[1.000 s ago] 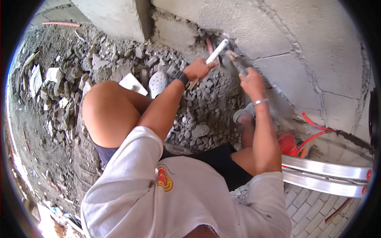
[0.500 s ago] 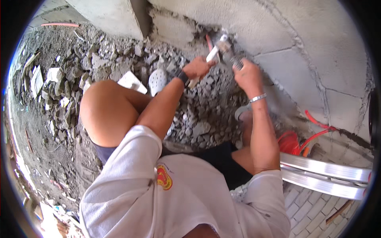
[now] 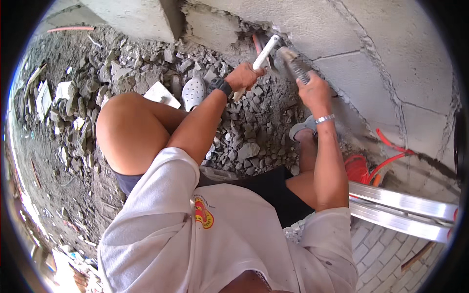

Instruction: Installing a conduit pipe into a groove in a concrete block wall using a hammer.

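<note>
My left hand (image 3: 243,76) is closed around a white rod-like bar (image 3: 266,51), whose far end slants up toward the broken base of the wall. A paler end of the bar sticks out below the fist. My right hand (image 3: 314,92) grips a short tool with a ribbed handle (image 3: 299,68) and a blunt, brownish-grey head (image 3: 287,53); motion blurs it, so its kind is unclear. That head is just right of the bar's far end, apart from it. A red tube (image 3: 256,44) emerges from the gap in the wall beside the bar.
Broken rubble (image 3: 244,151) covers the ground between my feet, which wear grey clogs (image 3: 194,93). The block wall (image 3: 351,83) rises ahead and right. Coiled red tubing (image 3: 357,168) and aluminium rails (image 3: 405,200) lie at my right, above paving bricks (image 3: 376,249). A concrete column (image 3: 141,19) stands far left.
The right hand has drawn back slightly right and toward me, taking the tool's head away from the bar's end. My left hand, still around the bar, has shifted slightly away from me.
</note>
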A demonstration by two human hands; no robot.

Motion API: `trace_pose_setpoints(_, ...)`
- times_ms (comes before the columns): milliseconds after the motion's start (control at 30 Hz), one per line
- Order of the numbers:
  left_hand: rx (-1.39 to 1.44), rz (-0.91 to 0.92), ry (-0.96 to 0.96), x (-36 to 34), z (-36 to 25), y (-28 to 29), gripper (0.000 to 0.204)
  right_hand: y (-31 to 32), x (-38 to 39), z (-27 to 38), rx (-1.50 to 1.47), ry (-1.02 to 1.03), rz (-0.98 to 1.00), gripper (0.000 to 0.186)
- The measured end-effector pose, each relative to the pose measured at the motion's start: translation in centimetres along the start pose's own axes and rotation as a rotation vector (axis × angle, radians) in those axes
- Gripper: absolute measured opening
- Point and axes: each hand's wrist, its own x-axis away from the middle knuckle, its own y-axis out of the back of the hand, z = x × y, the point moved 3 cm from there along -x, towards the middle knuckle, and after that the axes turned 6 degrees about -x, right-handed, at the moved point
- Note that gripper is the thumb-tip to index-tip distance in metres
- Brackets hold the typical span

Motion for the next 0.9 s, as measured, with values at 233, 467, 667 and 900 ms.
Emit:
trace_pose_setpoints(233,0.006,-0.136,-0.03,-0.4,-0.5,-1.1,0.046,8.7,4.6,0.8,-0.268,0.032,-0.288,0.026)
trace_pose_setpoints(467,-0.147,-0.518,-0.186,-3.7,3.4,-4.8,0.036,5.0,9.9,-5.9,-0.695,-0.185,-0.323,0.022)
trace_pose_setpoints(667,0.402,-0.434,-0.085,-6.9,9.4,-7.6,0.018,3.2,9.3,-5.7,-1.016,-0.297,-0.332,0.019)
trace_pose_setpoints(900,0.015,-0.541,-0.069,-0.2,4.1,-5.2,0.044,2.4,9.2,-5.5,-1.062,-0.235,-0.33,0.019)
